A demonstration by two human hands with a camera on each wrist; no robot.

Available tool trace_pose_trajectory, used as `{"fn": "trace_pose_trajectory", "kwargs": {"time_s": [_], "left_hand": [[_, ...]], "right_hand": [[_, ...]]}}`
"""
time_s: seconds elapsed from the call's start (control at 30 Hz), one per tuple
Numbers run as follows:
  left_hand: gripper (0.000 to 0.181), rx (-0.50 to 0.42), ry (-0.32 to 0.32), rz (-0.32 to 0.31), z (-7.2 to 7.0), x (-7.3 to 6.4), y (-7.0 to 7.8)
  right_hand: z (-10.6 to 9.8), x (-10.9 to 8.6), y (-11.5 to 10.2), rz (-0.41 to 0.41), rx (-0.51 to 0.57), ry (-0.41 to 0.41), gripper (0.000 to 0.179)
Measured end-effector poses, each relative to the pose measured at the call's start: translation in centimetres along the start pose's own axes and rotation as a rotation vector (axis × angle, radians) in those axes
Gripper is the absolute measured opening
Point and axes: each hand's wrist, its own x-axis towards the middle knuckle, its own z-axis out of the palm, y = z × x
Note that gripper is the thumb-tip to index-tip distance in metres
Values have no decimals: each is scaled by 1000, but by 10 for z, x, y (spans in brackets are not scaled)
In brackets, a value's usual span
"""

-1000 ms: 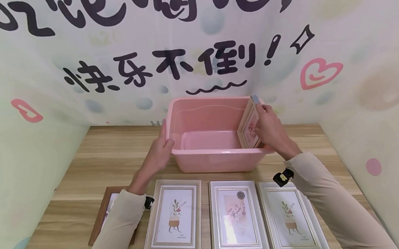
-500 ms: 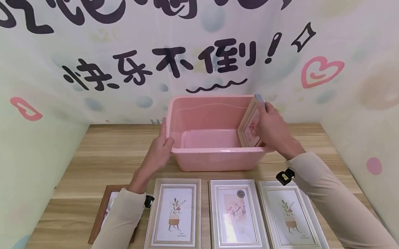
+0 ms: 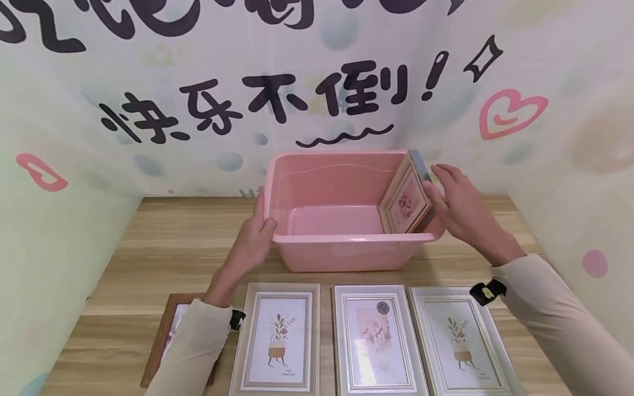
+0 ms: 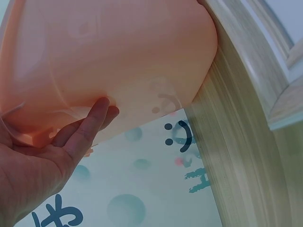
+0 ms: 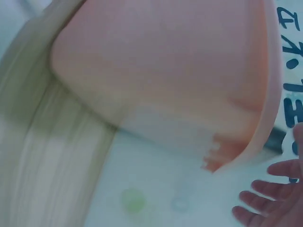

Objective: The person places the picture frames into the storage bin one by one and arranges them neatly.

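A pink plastic tub [image 3: 348, 255] stands on the wooden table. My left hand [image 3: 252, 238] grips its left rim, thumb on the near side; in the left wrist view the fingers [image 4: 87, 130] lie under the rim against the outer wall. A picture frame [image 3: 404, 203] with a pink flower print leans inside the tub against its right end, its upper corner level with the rim. My right hand [image 3: 466, 211] is just outside the right rim, thumb close to the frame's edge. In the right wrist view its fingers [image 5: 265, 189] are spread and hold nothing.
In front of the tub lie a beige frame [image 3: 245, 350], a silver frame [image 3: 342, 343] and a white-silver frame [image 3: 436, 361]. A brown frame [image 3: 158, 344] lies partly under the left sleeve. A printed wall [image 3: 199, 169] rises close behind the tub.
My right hand has let go of the frame in the tub and moved right, out past the rim. The frame now leans against the tub's right end. My left hand stays on the rim.
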Motion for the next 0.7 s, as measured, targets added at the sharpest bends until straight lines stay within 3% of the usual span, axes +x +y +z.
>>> {"fn": "trace_pose_trajectory", "kwargs": {"time_s": [0.33,0.47,0.7], "left_hand": [[69,-17,-7,-2,1,1,1],[69,-17,-9,-4,0,0,1],[69,-24,-13,16,0,0,0]], "right_hand": [[1,-41,45,-81,42,30,55],[7,-56,60,-81,36,-4,53],[24,-82,78,-66,8,-131,55]]}}
